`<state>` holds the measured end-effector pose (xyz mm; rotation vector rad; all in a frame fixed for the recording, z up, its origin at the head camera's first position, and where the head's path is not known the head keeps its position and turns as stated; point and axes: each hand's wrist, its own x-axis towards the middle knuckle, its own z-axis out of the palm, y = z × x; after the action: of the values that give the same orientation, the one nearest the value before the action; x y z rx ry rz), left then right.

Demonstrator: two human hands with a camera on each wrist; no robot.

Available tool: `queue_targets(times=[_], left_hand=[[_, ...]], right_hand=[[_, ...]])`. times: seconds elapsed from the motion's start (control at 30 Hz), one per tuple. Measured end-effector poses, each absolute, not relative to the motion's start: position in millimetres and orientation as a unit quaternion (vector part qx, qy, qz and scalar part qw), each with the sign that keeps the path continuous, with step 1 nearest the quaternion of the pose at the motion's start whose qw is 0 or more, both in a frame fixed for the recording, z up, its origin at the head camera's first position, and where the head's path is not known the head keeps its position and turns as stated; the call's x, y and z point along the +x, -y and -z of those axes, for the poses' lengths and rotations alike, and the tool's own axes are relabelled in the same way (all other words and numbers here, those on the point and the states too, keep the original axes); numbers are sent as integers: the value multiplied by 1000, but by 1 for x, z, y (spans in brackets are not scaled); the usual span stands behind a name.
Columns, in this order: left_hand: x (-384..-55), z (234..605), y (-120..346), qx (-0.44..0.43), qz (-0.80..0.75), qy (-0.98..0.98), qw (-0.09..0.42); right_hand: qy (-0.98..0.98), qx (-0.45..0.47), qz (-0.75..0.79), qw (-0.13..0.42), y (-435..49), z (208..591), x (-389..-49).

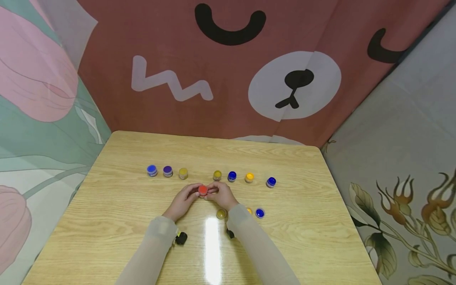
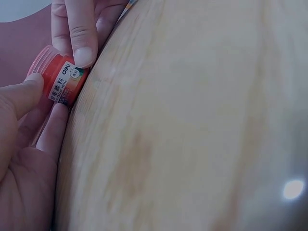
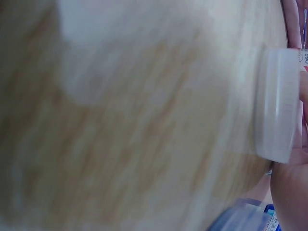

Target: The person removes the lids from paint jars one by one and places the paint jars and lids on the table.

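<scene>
As the left hand [image 1: 183,200] curls thumb and fingers round one side of a red jar [image 1: 202,190], we see the right hand [image 1: 222,194] pinching the other, both grips narrowed to the jar's width, below the centre of the frame! In the left wrist view, we catch its printed label [image 2: 65,81], upper left. Left of centre, we've a purple jar [image 1: 168,171] between a blue jar [image 1: 152,170] and an olive jar [image 1: 183,173]; four more jars [image 1: 232,176] line up towards the right. Lower down, we spot a small round olive piece [image 1: 221,213] just beside the right sleeve [image 1: 256,241]!
</scene>
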<state>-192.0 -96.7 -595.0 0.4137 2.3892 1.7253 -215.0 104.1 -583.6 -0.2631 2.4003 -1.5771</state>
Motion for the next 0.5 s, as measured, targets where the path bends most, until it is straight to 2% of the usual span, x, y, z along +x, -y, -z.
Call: queue_targets(times=[0.5], left_hand=[[-193,598,95,116,-630,-761,104]], right_hand=[[-823,-91,548,121,-103,585,-215]])
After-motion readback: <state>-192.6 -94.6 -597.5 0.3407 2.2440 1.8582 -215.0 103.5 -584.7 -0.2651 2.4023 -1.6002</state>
